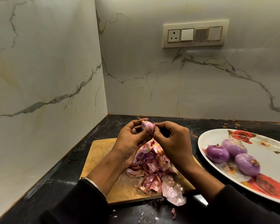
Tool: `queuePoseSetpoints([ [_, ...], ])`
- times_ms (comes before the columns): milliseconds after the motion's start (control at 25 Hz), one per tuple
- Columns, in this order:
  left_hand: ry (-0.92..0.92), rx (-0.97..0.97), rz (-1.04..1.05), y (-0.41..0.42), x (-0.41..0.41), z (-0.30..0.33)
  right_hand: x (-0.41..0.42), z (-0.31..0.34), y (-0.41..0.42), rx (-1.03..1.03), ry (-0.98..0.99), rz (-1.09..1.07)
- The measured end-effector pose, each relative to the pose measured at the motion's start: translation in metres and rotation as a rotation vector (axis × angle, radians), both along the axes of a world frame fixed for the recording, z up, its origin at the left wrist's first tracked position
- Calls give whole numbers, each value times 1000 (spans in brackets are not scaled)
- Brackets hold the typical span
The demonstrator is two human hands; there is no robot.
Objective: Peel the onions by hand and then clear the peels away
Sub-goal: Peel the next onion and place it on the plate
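Both hands' grip (149,130) around onion (147,127)

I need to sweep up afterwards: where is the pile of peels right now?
In the head view, the peels lie heaped on the cutting board, below both hands, left of the plate. A few spill over its near edge onto the counter.

A switch panel with a socket (195,34) is set into the veined marble wall (152,75) above the black worktop (58,180)
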State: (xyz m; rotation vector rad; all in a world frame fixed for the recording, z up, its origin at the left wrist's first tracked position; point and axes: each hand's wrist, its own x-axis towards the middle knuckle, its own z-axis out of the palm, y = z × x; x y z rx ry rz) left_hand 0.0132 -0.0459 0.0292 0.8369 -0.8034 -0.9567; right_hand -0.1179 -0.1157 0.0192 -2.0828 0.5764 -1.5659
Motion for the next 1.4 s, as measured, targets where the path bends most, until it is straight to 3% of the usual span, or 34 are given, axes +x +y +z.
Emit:
queuePoseSetpoints([
  [200,25,-26,-47,1,-3,4,-1,0,-2,141,-91,-8],
  [600,20,-30,-17,-1,-4,2,1,3,-4,487,-150,253],
  [800,-44,-40,-60,-1,-4,1,-3,3,-7,518,-197,216],
  [1080,-311,41,115,-2,-3,-5,0,2,1,164,-75,-27],
  [1400,-315,-11,83,-4,-2,-7,-1,3,-2,469,-261,156],
])
